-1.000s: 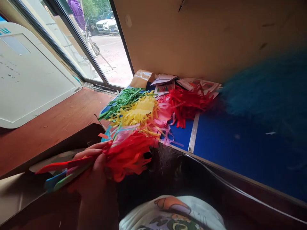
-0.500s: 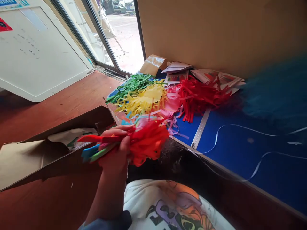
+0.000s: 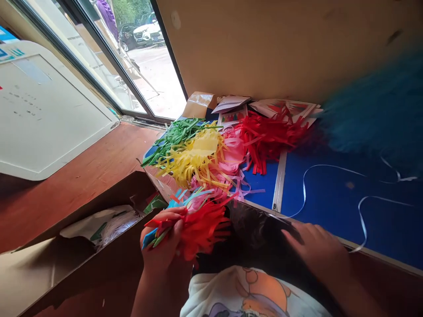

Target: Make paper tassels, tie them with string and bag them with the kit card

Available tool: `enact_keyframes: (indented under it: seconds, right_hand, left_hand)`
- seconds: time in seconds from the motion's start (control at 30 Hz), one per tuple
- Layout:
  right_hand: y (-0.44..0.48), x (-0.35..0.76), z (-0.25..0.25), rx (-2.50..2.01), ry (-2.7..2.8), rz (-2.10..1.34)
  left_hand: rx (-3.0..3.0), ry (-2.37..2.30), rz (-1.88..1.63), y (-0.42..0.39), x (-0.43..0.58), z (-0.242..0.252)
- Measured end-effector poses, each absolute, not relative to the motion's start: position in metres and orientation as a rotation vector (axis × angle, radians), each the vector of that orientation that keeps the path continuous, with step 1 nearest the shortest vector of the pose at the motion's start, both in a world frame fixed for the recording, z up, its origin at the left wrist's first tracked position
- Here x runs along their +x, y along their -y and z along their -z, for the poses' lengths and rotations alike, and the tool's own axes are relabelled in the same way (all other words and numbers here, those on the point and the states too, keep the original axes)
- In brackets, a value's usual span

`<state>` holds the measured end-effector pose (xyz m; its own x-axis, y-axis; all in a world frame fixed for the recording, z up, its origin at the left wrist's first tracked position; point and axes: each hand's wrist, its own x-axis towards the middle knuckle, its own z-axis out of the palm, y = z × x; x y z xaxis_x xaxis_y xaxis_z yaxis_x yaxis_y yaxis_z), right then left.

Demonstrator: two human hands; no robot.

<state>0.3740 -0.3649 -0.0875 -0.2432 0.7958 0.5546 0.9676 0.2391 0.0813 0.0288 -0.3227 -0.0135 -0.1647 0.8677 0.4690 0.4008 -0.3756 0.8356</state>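
My left hand [image 3: 163,248] is closed round a bundle of fringed paper strips [image 3: 198,222], red on the outside with blue, green and pink ends showing. My right hand [image 3: 317,251] lies at the near edge of the blue board [image 3: 330,198], fingers stretched out and nothing in them, close to a thin white ribbon [image 3: 330,169] that curls over the board. Behind the bundle lie piles of cut paper fringe: green [image 3: 175,136], yellow [image 3: 194,156], pink [image 3: 231,154] and red [image 3: 271,136]. A blurred mass of blue fringe [image 3: 376,114] fills the right side.
An open brown cardboard box [image 3: 109,211] with white paper inside stands at the left on the reddish wooden floor [image 3: 76,167]. Folded paper sheets [image 3: 231,103] lie against the tan wall. A glass door and a white panel [image 3: 42,114] are at the far left.
My right hand has come into view at the board's near edge. The left hand has drawn the bundle nearer to me and turned it, so less of its stems shows. The view has shifted.
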Motion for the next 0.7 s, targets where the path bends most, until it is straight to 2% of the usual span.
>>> enact_keyframes:
  seconds: [0.1,0.2,0.5,0.7]
  right_hand:
    - [0.365,0.342,0.109,-1.813,1.919,0.791]
    - [0.364,0.331,0.115,-1.821,1.896,0.892]
    - [0.361,0.354,0.098,-1.519,2.109,0.969]
    - [0.378,0.392,0.081,-1.751,1.839,0.943]
  left_hand:
    - [1.676,-1.487,-1.557,0.320,0.010,0.015]
    - [1.673,-1.527,-1.534,0.317,-0.002,0.016]
    - [1.548,-1.508,-1.634,0.324,0.004,0.029]
    - [1.497,-1.535,-1.691,0.324,0.004,0.023]
